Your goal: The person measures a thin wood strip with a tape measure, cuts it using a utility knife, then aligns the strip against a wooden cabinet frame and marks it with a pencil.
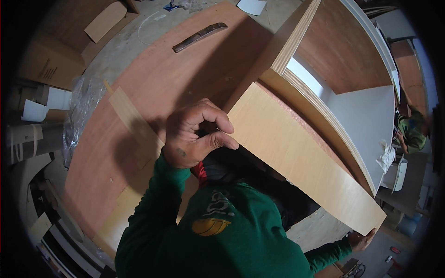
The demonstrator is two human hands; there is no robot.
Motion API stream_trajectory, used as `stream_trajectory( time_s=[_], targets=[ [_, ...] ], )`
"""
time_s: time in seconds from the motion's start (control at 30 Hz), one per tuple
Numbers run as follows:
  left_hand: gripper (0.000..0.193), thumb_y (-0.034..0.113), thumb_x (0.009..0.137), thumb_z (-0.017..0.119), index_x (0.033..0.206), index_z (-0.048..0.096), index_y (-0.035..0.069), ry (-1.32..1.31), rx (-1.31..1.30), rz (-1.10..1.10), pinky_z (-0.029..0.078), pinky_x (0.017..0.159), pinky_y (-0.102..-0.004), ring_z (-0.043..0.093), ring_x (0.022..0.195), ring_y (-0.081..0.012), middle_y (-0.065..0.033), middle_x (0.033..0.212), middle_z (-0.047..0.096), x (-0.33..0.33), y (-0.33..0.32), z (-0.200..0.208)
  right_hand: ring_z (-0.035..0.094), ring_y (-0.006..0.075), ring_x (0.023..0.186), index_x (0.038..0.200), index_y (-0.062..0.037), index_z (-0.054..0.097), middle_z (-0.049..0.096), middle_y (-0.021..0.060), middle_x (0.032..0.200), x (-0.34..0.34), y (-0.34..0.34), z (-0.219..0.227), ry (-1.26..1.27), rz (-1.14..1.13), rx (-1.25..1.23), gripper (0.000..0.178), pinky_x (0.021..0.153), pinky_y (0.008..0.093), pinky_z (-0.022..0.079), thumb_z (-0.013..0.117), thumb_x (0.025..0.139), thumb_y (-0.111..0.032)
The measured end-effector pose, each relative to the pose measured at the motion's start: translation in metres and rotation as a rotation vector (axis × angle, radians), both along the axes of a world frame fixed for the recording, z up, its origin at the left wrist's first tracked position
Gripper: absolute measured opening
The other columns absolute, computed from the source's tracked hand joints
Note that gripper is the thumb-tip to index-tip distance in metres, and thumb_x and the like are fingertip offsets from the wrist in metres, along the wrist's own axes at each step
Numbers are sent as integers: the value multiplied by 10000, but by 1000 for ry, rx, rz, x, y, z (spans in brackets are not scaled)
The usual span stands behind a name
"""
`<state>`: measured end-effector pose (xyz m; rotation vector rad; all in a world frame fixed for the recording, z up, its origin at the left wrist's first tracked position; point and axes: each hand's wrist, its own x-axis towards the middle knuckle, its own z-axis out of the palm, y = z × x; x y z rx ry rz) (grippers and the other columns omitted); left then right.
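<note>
A long, pale wooden strip (296,150) slants from the middle of the view down to the lower right, alongside the raw edge of a wooden cabinet carcass (340,132). My left hand (187,134) is closed at the strip's near left end, thumb and forefinger pinching its edge. At the opposite end, low on the right, my right hand (362,240) grips the strip's corner; part of that hand is hidden behind the wood. The strip's underside is out of sight.
Beneath lies a large reddish plywood sheet (153,69) bearing a dark curved tool (199,37) and a thin wooden batten (127,109). Crumpled clear plastic (83,109) and a cardboard box (51,62) are at left. Another person (411,129) is at far right, near a white cloth (385,156).
</note>
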<state>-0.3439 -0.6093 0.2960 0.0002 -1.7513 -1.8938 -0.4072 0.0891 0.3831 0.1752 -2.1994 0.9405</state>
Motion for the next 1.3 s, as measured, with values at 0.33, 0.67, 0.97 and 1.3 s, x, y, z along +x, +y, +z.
stream_trajectory(
  time_s=[0.33, 0.67, 0.97, 1.3],
  targets=[
    [265, 106, 703, 915, 846, 700, 48, -52, 9, 34, 474, 689, -270, 606, 748, -112, -27, 816, 693, -9, 3, 0, 585, 239, 1251, 1409, 70, 528, 589, 162, 1415, -12, -2, -1, -16, -140, -246, 598, 1053, 373, 470, 682, 940, -267],
    [287, 200, 644, 953, 816, 741, 110, 28, -103, 91, 411, 727, -250, 498, 855, -135, -54, 976, 539, -11, 1, -12, 665, 263, 1117, 1310, 33, 635, 648, 139, 1330, -15, -6, -12, -147, -534, 661, 430, 951, 362, 534, 693, 924, -146],
    [284, 182, 702, 936, 874, 724, 106, 6, -3, 79, 484, 636, -241, 574, 838, -101, -66, 1099, 560, -8, 3, -21, 678, 244, 970, 1191, 53, 686, 716, 155, 1109, -48, -27, -42, -38, -379, -502, 340, 824, 352, 540, 674, 955, -192],
    [393, 180, 651, 825, 1003, 683, 80, 47, 155, 54, 445, 922, -367, 583, 1042, -239, -130, 1066, 592, -16, 4, -29, 678, 274, 1010, 1218, 58, 679, 712, 184, 1149, -53, -28, -45, -82, -279, -477, 370, 919, 394, 525, 622, 974, -214]
  ],
)
